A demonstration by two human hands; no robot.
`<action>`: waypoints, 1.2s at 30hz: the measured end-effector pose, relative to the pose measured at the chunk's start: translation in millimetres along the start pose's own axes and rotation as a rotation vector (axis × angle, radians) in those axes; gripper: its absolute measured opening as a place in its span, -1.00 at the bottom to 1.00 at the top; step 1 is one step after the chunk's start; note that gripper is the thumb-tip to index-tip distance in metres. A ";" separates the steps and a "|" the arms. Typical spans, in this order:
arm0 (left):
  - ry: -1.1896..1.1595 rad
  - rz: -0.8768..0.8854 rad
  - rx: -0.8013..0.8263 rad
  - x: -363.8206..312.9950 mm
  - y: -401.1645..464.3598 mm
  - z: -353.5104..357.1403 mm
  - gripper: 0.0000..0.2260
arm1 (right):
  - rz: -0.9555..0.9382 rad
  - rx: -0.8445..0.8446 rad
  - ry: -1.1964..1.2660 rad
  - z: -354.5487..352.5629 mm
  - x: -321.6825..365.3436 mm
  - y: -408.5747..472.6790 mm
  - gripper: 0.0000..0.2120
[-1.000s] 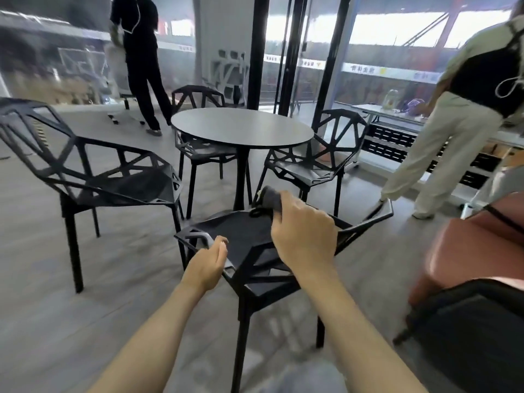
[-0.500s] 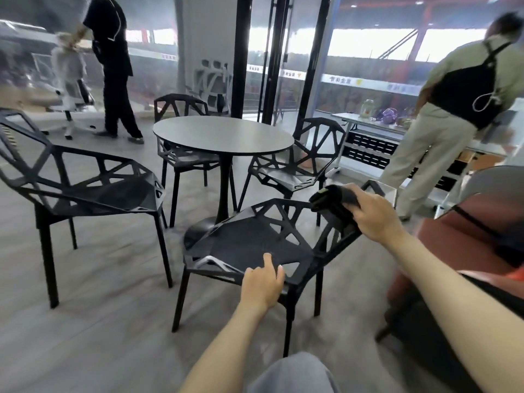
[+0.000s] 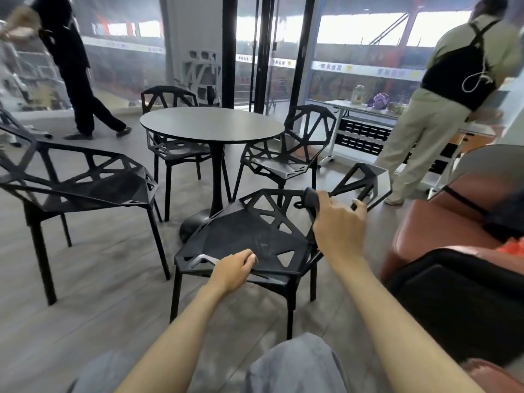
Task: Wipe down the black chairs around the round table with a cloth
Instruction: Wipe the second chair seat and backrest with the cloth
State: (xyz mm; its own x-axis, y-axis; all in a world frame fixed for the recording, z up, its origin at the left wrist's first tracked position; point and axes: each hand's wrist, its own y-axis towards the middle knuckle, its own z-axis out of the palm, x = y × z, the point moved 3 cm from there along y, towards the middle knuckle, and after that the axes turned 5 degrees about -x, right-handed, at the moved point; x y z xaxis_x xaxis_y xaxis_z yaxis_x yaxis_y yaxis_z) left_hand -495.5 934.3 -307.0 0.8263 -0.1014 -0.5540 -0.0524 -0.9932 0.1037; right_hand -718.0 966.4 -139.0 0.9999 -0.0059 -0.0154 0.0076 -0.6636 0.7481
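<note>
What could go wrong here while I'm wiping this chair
The nearest chair is full of triangular cutouts, so the dark cloth in your right hand may snag on an edge. Your left hand grips the front rim, where a finger might catch in an opening.

A café-like lounge in a commercial building: a round table ringed by black geometric chairs, with floor-to-ceiling glass walls far behind.

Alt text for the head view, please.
A person's right hand wipes a dark cloth on the nearest black chair while the left hand grips its edge; three more chairs ring a round table.
</note>
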 end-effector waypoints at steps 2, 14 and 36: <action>0.027 0.019 -0.074 -4.1 -4.6 5.1 -0.74 | -0.039 -0.040 0.015 0.9 -0.5 3.1 -0.67; -0.155 -0.017 -0.206 -68.4 -69.8 43.5 -0.85 | -0.090 -0.088 0.000 19.5 -76.6 22.7 -0.72; -0.057 -0.289 -0.060 97.8 -24.5 -8.9 -0.71 | 0.101 0.138 0.464 87.9 34.5 -81.3 -0.71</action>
State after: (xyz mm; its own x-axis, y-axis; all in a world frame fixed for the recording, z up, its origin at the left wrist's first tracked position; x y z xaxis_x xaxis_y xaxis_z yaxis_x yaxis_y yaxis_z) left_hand -408.5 949.3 -356.3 0.7691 0.1803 -0.6132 0.2148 -0.9765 -0.0176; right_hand -685.4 954.3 -258.7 0.8967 0.2378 0.3734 -0.0603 -0.7699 0.6352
